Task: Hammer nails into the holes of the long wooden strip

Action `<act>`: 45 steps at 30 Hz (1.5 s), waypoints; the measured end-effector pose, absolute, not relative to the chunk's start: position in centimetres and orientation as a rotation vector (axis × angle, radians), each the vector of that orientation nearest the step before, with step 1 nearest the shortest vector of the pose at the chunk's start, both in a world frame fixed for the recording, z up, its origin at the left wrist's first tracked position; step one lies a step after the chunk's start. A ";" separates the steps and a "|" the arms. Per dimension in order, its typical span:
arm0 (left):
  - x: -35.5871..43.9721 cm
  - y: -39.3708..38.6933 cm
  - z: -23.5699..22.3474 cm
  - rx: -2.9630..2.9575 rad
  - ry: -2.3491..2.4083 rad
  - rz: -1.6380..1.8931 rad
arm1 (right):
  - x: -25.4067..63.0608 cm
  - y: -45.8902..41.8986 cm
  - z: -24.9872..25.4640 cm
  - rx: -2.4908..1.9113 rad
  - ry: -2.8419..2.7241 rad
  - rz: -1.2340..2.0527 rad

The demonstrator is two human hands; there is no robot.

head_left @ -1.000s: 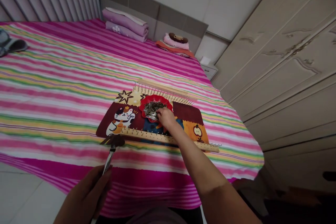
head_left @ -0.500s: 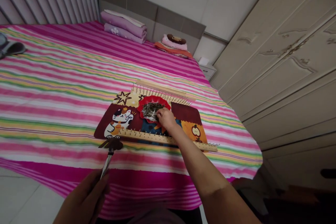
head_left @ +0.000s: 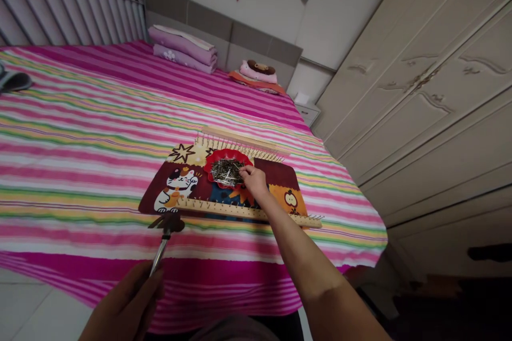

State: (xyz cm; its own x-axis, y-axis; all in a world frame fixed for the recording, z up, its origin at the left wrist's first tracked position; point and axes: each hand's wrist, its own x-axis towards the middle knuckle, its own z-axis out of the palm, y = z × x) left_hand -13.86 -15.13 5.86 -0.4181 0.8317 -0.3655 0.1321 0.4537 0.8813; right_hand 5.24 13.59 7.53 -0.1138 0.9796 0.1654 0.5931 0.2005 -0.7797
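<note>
**Left Hand Gripped a Hammer While Right Hand Reached a Bowl of Nails**

At the lower left of the frame, the left hand [head_left: 124, 298] was wrapped around the handle of a hammer [head_left: 166, 230], its dark head up near the left end of the near wooden strip [head_left: 228, 209]. The right hand [head_left: 255, 181], at the centre, had its fingertips at the right edge of the red bowl [head_left: 233, 153]; whether they were closed on a nail could not be told. The two hands were well apart.

A heap of nails [head_left: 226, 172] lay in the bowl, which stood on a patterned mat [head_left: 276, 169] in the middle of the frame. Nails stuck up from the near strip, crossing the mat's front, and a row of them stood along the far wooden strip [head_left: 240, 138] behind the bowl. Everything rested on a bed with a striped cover [head_left: 80, 170]. Folded purple bedding [head_left: 184, 48] lay at the upper left, and a pale wardrobe [head_left: 420, 133] filled the right side.
</note>
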 end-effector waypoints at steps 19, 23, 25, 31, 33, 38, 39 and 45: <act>-13.5 -15.1 7.9 0.791 1.823 0.862 | 10.2 1.7 9.9 -1.585 -2.340 0.754; -12.9 -14.9 8.2 0.836 1.803 0.860 | 11.5 -2.0 7.7 -1.980 -2.812 0.512; -12.6 -14.8 8.2 0.855 1.787 0.864 | 11.2 -2.6 6.2 -2.003 -2.858 0.531; -12.3 -14.8 8.1 0.830 1.781 0.911 | 10.0 -2.7 3.3 -1.953 -2.882 0.595; -12.3 -14.9 8.3 0.820 1.797 0.932 | 10.3 -3.0 3.1 -1.915 -2.868 0.613; -12.7 -14.7 8.2 0.815 1.800 0.892 | 11.0 -3.5 4.5 -1.782 -2.730 0.642; -12.8 -14.6 8.1 0.816 1.791 0.882 | 10.8 -3.4 4.9 -1.725 -2.622 0.672; -12.6 -14.1 7.8 0.806 1.734 0.876 | 6.8 -1.0 5.9 -1.282 -1.700 0.955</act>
